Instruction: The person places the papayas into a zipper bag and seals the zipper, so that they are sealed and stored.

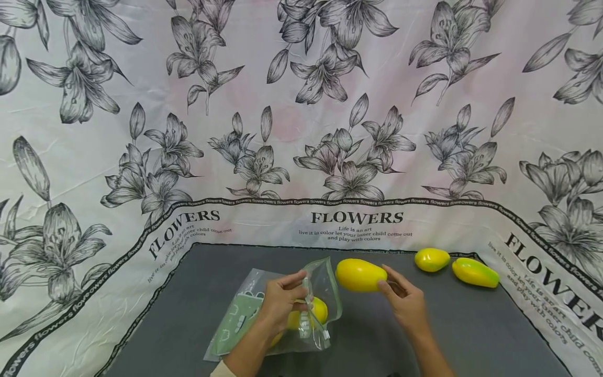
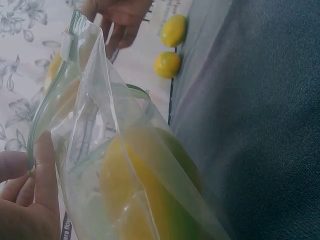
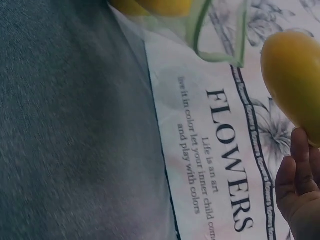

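Observation:
My left hand (image 1: 282,299) pinches the rim of a clear zip bag (image 1: 235,319) with green edging and a green printed panel. The bag's mouth faces right and gapes. Inside it lie yellow mangoes (image 1: 320,310), one showing a green side through the plastic in the left wrist view. Just right of the mouth, my right hand (image 1: 406,303) holds another yellow mango (image 1: 360,275) by its narrow right end, between fingertips and thumb. In the right wrist view this mango (image 3: 292,80) points up and away from the fingers.
Two more yellow-green mangoes, a rounder one (image 1: 432,259) and a longer one (image 1: 476,273), lie at the back right of the dark grey table (image 1: 377,335). A white cloth (image 1: 358,225) printed with flowers and lettering rises behind and beside the table.

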The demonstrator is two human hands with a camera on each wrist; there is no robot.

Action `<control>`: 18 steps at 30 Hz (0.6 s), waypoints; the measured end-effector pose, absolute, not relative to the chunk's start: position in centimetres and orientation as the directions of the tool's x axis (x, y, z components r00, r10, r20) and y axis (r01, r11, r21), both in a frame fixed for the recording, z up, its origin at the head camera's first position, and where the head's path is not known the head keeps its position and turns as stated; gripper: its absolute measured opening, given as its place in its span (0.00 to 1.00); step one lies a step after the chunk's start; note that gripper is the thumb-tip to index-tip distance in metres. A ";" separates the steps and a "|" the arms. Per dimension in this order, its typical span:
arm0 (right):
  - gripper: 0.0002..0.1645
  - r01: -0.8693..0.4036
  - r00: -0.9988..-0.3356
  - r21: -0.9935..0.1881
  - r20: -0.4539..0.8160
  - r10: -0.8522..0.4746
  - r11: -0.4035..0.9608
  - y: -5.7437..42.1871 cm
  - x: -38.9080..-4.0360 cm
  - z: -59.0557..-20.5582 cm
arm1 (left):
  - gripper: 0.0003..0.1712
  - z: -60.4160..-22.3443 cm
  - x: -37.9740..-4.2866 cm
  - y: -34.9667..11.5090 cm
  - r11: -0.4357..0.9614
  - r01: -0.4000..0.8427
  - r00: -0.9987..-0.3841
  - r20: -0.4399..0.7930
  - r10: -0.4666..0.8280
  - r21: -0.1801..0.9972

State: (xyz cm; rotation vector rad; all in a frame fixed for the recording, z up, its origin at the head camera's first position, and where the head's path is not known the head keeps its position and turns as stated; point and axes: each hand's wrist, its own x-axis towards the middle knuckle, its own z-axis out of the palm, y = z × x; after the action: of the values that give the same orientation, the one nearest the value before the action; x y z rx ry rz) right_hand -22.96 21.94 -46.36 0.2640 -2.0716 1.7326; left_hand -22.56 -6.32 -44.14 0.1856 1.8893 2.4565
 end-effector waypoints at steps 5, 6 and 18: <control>0.25 -0.422 -0.893 -0.888 0.442 0.089 0.181 20.8 -23.5 -46.9 | 0.26 -44.2 -22.5 -6.4 -0.253 0.050 -0.992 0.078 0.104 0.966; 0.25 -0.425 -0.892 -0.887 0.444 0.084 0.179 20.5 -23.6 -47.0 | 0.26 -44.2 -22.4 -6.4 -0.252 0.051 -0.992 0.079 0.102 0.966; 0.23 -0.433 -0.890 -0.875 0.454 0.052 0.218 17.8 -24.5 -48.6 | 0.26 -44.1 -22.5 -6.2 -0.244 0.035 -0.993 0.062 0.102 0.969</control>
State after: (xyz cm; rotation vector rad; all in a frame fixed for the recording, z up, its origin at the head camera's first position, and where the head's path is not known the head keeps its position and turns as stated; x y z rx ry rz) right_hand -24.48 17.81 -48.60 0.3531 -2.1117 1.7142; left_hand -22.46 -6.19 -44.13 0.1730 1.9051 2.4386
